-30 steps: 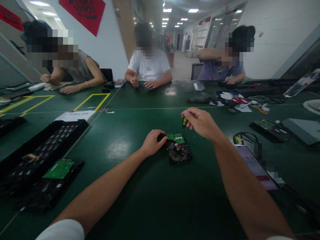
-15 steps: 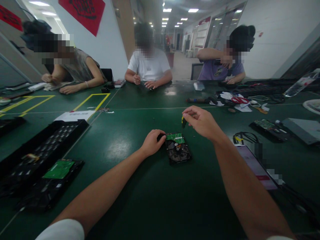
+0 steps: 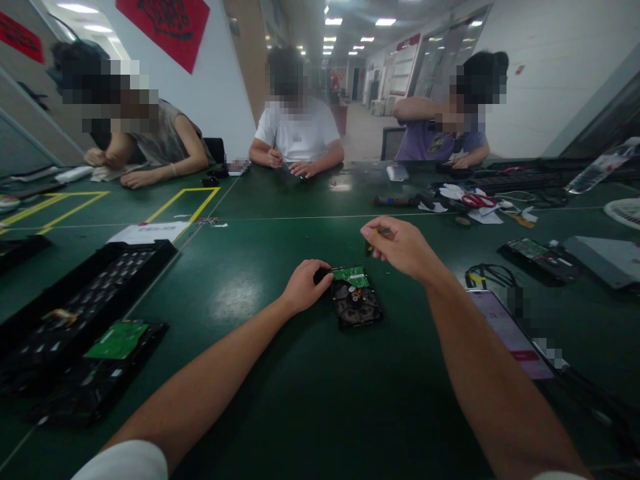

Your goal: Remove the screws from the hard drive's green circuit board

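A hard drive (image 3: 357, 297) lies on the green table in front of me, its green circuit board facing up at the far end. My left hand (image 3: 306, 285) grips its far left corner, with the thumb along the edge and the fingers curled beyond it. Above and to the right of the drive, my right hand (image 3: 397, 245) pinches a short yellow-and-black screwdriver (image 3: 369, 249), apart from the drive. The fingers cover part of the handle, and the tip is too small to make out. A tiny screw-like speck (image 3: 388, 273) sits on the table right of the drive.
To the left are a long black tray (image 3: 145, 257) and another drive with a green board (image 3: 117, 340). On the right lie a phone (image 3: 510, 333), a coiled black cable (image 3: 493, 275) and a further drive (image 3: 537, 260). Several people sit across the table.
My right hand has turned and shifted slightly down, its fingers now covering more of the screwdriver. The left hand and the hard drive have stayed put.
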`<state>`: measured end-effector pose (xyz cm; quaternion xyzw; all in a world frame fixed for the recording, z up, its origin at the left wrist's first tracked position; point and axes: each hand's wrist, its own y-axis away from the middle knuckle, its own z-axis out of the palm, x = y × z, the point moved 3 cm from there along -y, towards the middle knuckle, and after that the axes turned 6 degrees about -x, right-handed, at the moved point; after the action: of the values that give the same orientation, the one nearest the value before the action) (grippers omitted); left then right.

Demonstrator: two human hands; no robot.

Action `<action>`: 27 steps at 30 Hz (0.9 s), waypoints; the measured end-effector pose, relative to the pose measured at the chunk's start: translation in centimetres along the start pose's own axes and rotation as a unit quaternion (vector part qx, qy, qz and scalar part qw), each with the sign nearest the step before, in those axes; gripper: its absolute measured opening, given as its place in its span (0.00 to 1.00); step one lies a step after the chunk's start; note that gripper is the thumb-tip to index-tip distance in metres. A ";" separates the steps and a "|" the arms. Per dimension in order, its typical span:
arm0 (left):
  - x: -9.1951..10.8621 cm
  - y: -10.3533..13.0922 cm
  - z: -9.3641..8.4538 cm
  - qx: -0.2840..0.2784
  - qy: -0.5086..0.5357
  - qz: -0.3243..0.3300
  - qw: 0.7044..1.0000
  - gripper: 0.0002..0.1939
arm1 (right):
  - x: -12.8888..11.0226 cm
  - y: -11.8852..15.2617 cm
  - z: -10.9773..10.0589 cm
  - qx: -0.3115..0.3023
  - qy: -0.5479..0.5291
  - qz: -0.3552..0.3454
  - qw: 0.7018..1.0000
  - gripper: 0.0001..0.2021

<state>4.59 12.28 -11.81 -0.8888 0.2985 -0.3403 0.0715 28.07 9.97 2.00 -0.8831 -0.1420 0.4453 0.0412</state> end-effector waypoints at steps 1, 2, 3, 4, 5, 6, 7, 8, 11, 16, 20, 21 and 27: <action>-0.1 0.0 0.0 -0.001 0.000 -0.001 1.000 0.10 | 0.0 0.0 0.0 -0.006 0.002 0.003 1.000 0.15; -0.1 0.0 0.1 -0.001 0.001 -0.002 1.000 0.10 | 0.1 0.0 0.1 -0.010 0.001 0.006 1.000 0.16; -0.1 0.0 0.1 -0.002 0.001 -0.003 1.000 0.10 | 0.3 0.0 0.1 -0.015 0.000 0.008 1.000 0.15; -0.1 0.0 0.1 -0.002 0.002 -0.004 1.000 0.10 | 0.5 0.0 0.1 -0.018 -0.002 0.010 1.000 0.14; -0.1 0.0 0.1 -0.003 0.002 -0.004 1.000 0.11 | 0.7 0.0 0.0 -0.020 -0.001 0.011 1.000 0.13; -0.1 0.0 0.1 -0.004 0.002 -0.003 1.000 0.11 | 0.9 0.0 0.0 -0.022 0.004 0.012 1.000 0.12; 0.0 0.0 0.0 -0.005 0.002 -0.003 1.000 0.11 | 1.1 0.0 -0.1 -0.023 0.011 0.014 1.000 0.13; 0.0 0.0 0.0 -0.004 0.002 -0.003 1.000 0.11 | 1.3 0.0 -0.1 -0.023 0.018 0.016 0.999 0.13; 0.2 -0.1 -0.1 -0.007 0.002 -0.006 1.000 0.11 | 1.4 0.0 -0.3 -0.018 0.034 0.015 0.999 0.14; 0.2 -0.1 -0.1 -0.008 0.000 -0.010 1.000 0.11 | 1.1 0.0 -0.4 -0.007 0.045 0.018 0.999 0.14; 0.2 -0.1 -0.1 -0.010 -0.003 -0.010 1.000 0.11 | 0.7 0.1 -0.6 0.007 0.055 0.018 0.998 0.14; 0.3 -0.1 -0.2 -0.011 -0.003 -0.011 1.000 0.11 | 0.5 0.1 -0.7 0.011 0.061 0.018 0.998 0.13; 0.4 -0.1 -0.2 -0.012 -0.006 -0.016 1.000 0.11 | -0.6 0.6 -1.1 0.005 0.130 0.018 0.991 0.07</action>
<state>4.72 12.16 -11.43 -0.8965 0.2874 -0.3322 0.0576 28.77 9.27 3.00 -0.9357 -0.1177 0.3279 0.0557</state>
